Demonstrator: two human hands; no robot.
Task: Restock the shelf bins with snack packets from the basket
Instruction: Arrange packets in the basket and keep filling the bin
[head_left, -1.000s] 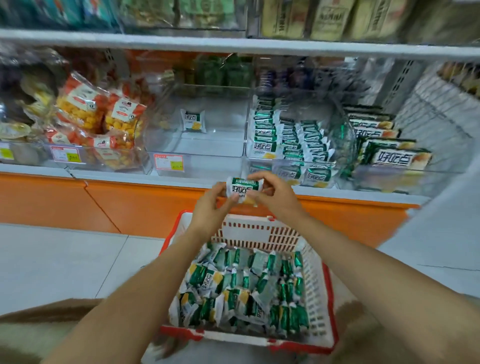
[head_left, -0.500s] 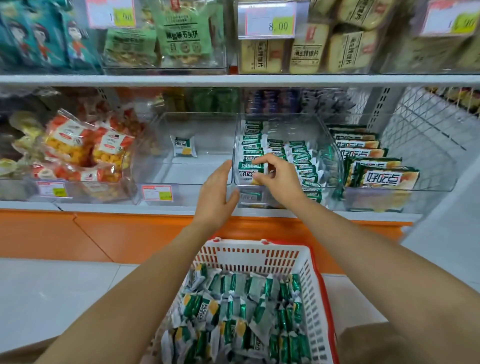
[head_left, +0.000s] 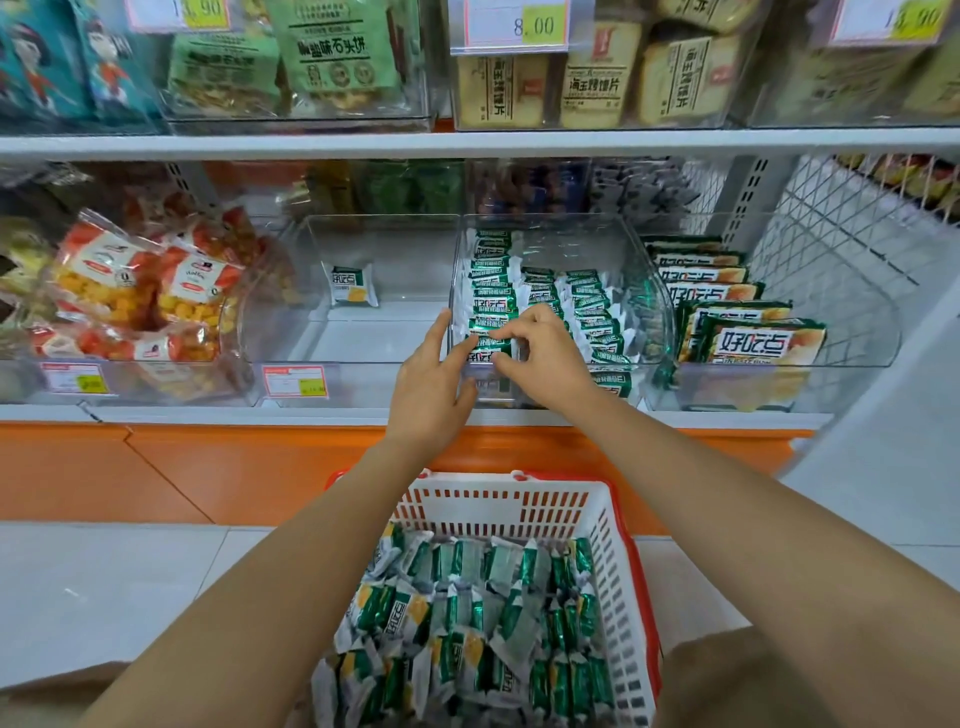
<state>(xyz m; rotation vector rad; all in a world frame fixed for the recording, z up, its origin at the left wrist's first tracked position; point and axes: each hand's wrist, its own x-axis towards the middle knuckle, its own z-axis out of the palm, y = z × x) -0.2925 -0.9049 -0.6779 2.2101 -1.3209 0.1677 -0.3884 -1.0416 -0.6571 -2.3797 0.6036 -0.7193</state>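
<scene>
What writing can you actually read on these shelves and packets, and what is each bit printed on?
"8.00": yellow-and-white price tag, top shelf.
"好吃点": flat green-edged packets in the right clear bin.
"椒盐味石头饼": pale green bag, top shelf.
"海玉烤馍片": beige packs, top shelf.
Too blurred to read: red-bordered lower price labels; the small green-and-white packets in the white plastic basket.

White shelf boards stand above an orange base panel and pale tiled floor, wire mesh at right.
</scene>
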